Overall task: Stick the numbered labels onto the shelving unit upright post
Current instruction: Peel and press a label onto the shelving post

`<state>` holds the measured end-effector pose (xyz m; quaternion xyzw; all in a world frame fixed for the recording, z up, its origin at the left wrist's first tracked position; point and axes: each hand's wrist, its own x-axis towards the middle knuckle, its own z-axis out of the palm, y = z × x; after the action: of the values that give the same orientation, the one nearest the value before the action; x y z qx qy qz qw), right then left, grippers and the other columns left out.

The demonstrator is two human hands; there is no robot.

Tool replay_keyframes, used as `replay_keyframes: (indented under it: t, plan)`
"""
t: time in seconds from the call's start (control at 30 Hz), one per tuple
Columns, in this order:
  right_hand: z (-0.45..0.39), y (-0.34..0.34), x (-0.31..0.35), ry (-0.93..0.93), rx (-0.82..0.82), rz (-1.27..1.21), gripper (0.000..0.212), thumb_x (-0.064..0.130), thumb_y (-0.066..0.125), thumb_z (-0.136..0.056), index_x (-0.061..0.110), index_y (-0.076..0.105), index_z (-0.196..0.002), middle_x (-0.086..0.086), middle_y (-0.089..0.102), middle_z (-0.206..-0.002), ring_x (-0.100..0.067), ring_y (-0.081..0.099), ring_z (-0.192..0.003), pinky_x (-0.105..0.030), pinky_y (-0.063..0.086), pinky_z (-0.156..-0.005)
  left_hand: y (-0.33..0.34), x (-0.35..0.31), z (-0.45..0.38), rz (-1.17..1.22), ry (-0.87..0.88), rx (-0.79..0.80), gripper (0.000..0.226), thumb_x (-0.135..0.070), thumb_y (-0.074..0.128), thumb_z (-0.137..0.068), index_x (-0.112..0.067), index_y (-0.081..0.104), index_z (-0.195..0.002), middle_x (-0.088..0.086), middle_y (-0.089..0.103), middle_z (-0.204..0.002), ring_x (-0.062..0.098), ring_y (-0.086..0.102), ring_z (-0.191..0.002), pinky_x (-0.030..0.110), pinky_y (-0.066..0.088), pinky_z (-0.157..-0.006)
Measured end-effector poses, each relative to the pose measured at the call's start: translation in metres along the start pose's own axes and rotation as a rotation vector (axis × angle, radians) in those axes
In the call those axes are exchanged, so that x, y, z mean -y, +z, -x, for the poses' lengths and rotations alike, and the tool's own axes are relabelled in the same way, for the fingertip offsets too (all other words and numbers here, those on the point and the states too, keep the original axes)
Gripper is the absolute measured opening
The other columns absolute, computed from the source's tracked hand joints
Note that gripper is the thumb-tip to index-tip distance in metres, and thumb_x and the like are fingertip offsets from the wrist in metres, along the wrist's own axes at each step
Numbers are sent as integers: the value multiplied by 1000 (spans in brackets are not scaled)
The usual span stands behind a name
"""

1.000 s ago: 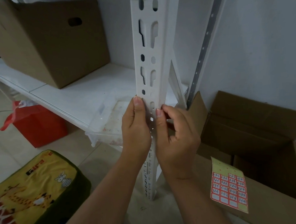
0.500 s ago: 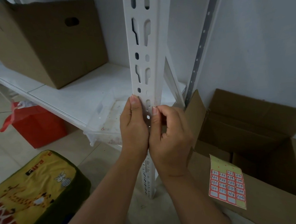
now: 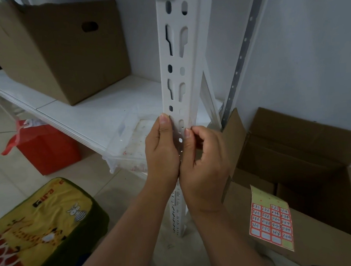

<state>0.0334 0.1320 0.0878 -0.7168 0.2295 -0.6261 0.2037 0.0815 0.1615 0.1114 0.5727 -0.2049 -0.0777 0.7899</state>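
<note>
The white slotted upright post stands in the middle of the view. My left hand grips its left edge at shelf height, thumb flat on the front face. My right hand pinches the right edge at the same height, thumb tip on the front and fingers curled behind. No label shows under my fingers. The sheet of numbered red labels lies on a cardboard flap at the lower right, apart from both hands.
A closed cardboard box sits on the white shelf, with a clear plastic tray by the post. An open cardboard box stands at the right. A red bag and a yellow cushion are on the floor.
Both hands stay at the same height on the post. My right hand's fingers have curled in closer to the post edge. The view swayed slightly.
</note>
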Motion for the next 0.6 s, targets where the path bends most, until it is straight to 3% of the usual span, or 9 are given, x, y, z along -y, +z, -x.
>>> replay_keyframes:
  t: [0.1, 0.3, 0.47, 0.6]
  plan:
    - [1, 2, 4, 25, 4, -1, 9, 5, 64, -89, -1, 66, -95, -8, 66, -87, -5, 55, -82, -8, 45, -76, -1, 0, -1, -3, 14, 0, 38, -32, 34, -101, -7, 58, -86, 17, 57, -85, 23, 54, -75, 38, 48, -68]
    - [1, 2, 6, 43, -7, -4, 6, 4, 64, -88, -1, 66, -92, -8, 66, -84, -5, 55, -79, -6, 44, -74, -2, 1, -2, -17, 7, 0, 34, -30, 34, -102, -18, 58, -80, 13, 59, -85, 17, 58, -77, 26, 52, -65]
    - [1, 2, 7, 79, -8, -35, 5, 5, 64, -88, 0, 65, -91, -6, 65, -82, -1, 53, -77, -5, 43, -71, -1, 0, 0, -8, -7, -7, 37, -31, 34, -102, -8, 58, -87, 31, 57, -91, 25, 57, -78, 45, 53, -72]
    - [0, 2, 8, 89, 5, -50, 4, 4, 63, -89, 0, 64, -90, -6, 64, -81, -3, 53, -75, -4, 42, -69, -1, -2, 0, -8, -12, -21, 40, -31, 35, -102, -1, 58, -90, 34, 55, -94, 26, 56, -79, 52, 52, -75]
